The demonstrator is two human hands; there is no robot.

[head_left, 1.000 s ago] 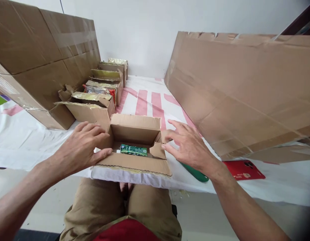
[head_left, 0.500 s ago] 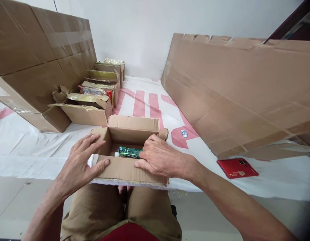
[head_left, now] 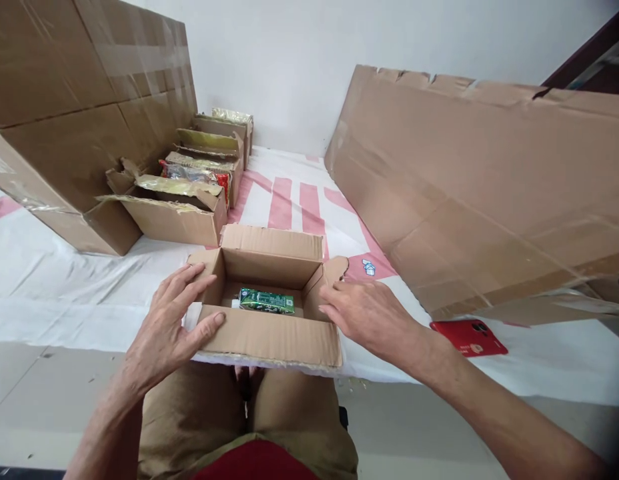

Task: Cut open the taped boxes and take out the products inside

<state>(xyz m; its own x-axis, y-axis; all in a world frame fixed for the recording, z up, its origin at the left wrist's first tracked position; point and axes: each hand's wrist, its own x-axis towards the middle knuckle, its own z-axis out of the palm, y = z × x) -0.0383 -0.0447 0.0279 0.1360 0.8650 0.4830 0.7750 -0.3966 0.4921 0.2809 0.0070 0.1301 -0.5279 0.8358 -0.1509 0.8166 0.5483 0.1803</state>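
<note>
An open cardboard box [head_left: 269, 337] with its flaps folded outward sits at the table's front edge. Inside on its floor lies a green printed carton [head_left: 267, 301] with a small white end at its left. My left hand [head_left: 177, 317] is open, fingers spread over the left flap and the thumb on the front flap. At the box's right side, my right hand [head_left: 362, 313] touches the edge by the right flap [head_left: 334, 267]. Its fingers are loosely bent with nothing visible in them.
A row of open boxes [head_left: 177, 223] stands back left, one with a red-and-clear packet [head_left: 199, 175]. Beside them rise stacked taped cartons [head_left: 97, 143]. A large cardboard panel [head_left: 479, 180] leans at right, with a red phone [head_left: 469, 338] before it. A white-and-pink cloth [head_left: 289, 200] covers the table.
My right hand has moved right, out from over the green carton to the box's right side, so the whole carton now shows. My left hand stays on the box.
</note>
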